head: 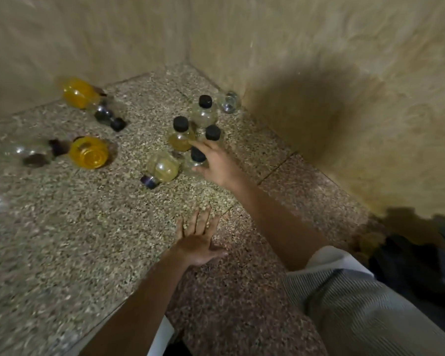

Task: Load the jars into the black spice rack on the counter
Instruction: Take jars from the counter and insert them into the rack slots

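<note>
Curled round an upright black-capped jar (196, 160), the right hand (217, 165) grips it from its near right side, thumb low and fingers over the shoulder. Just left of that jar lies a tipped jar (162, 169). Well nearer than it, the left hand (199, 240) lies flat on the counter (88, 240), holding nothing.

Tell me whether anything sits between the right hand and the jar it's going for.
Nothing visible does: the right hand curls round the nearest upright jar. Three more upright jars crowd close behind it, and a toppled jar lies just left.
</note>
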